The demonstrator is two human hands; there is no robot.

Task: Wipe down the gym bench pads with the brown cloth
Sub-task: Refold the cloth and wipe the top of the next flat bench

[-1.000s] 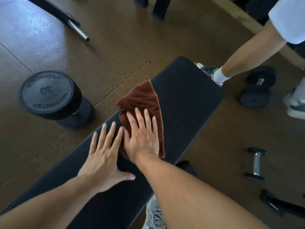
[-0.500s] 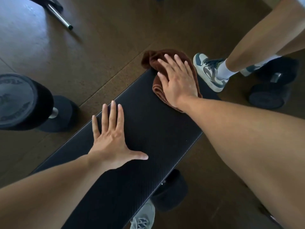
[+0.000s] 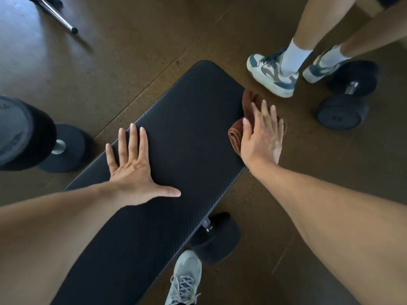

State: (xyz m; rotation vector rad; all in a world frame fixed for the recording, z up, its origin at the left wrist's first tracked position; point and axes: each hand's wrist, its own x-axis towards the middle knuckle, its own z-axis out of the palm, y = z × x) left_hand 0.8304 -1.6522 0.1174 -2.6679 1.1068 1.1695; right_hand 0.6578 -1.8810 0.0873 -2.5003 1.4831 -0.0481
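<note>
The black bench pad [image 3: 187,133] runs diagonally from lower left to upper middle. My left hand [image 3: 132,170] lies flat on its left half, fingers spread, holding nothing. The brown cloth [image 3: 236,137] is bunched against the pad's right side edge, partly hanging over it. My right hand [image 3: 262,137] presses flat on the cloth with fingers extended, covering most of it; only a folded edge and a strip above the fingers show.
Another person's legs and sneakers [image 3: 273,73] stand just beyond the cloth. Dumbbells lie around: a big dumbbell [image 3: 28,137] at left, a smaller dumbbell [image 3: 345,100] at right, another dumbbell [image 3: 215,236] under the bench. My own shoe [image 3: 185,278] is below. A metal bar [image 3: 59,16] lies top left.
My right hand has swept the cloth from the pad's middle to its far end, then down to the right side edge. My left hand stays flat on the pad.
</note>
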